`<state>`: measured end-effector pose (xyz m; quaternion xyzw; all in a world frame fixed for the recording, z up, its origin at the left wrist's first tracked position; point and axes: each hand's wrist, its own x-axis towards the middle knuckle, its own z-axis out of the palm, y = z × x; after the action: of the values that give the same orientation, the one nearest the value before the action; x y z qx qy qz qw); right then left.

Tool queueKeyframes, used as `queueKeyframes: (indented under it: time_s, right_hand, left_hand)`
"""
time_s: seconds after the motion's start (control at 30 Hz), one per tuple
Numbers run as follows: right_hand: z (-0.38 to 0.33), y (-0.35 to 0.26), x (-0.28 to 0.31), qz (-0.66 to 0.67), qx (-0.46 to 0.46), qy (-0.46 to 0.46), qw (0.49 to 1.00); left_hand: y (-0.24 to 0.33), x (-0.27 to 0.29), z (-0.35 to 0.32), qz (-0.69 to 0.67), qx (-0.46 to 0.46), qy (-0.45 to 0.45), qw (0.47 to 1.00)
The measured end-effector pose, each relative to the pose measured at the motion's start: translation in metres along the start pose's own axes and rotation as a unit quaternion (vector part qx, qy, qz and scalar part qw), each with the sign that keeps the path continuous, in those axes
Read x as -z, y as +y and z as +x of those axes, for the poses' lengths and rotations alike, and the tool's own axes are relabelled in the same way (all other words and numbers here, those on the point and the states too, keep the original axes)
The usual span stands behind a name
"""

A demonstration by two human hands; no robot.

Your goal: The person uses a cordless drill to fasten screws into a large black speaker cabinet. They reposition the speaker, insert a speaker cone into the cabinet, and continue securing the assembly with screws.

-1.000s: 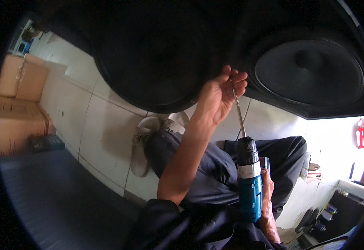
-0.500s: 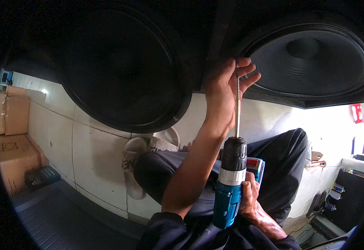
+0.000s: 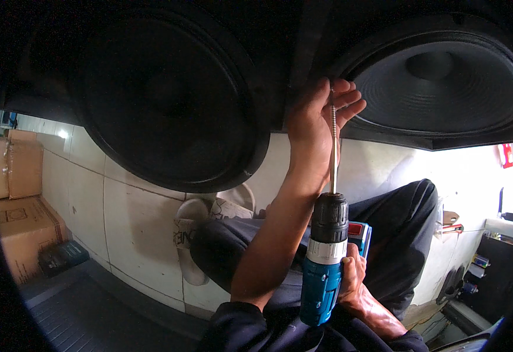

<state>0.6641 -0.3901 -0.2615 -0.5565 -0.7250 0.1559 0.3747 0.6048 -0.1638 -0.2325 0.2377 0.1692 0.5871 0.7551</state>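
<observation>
My right hand [image 3: 352,276] is wrapped round the grip of a teal and black cordless drill [image 3: 321,281], which points away from me with its battery at the right. From its chuck [image 3: 330,218] runs a long thin metal shaft [image 3: 334,158], ridged toward its far end. At that end, my left hand [image 3: 321,117] has thumb and forefinger drawn together by the tip, the other fingers loosely bent. What they pinch there is lost in shadow. Just beyond lies a dark speaker cabinet, with one large speaker cone [image 3: 421,88] to the right and another round black speaker [image 3: 168,100] to the left.
Cardboard boxes [image 3: 30,229] are stacked at the left beside a dark ridged mat [image 3: 110,311]. Pale slippers [image 3: 192,240] rest on the tiled floor [image 3: 139,223] near my bent knees. At the right, a red-handled tool [image 3: 451,229] and a black unit [image 3: 506,264] lie past my leg.
The view has shifted slightly. Both hands keep nearly the same pose, and the drill and its shaft stay lined up with the left fingertips.
</observation>
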Motion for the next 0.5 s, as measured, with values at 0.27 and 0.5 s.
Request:
queueKeyframes:
  time_s: [0.27,0.5]
  right_hand:
    - [0.006,-0.005,-0.004,0.009,0.01,0.021,1.0]
    - [0.001,-0.004,-0.008,0.004,-0.018,0.041,0.999]
  left_hand:
    - [0.009,0.0,-0.005,0.055,0.014,0.001,0.998]
    - [0.047,0.019,-0.127,0.355,0.057,-0.031,0.933]
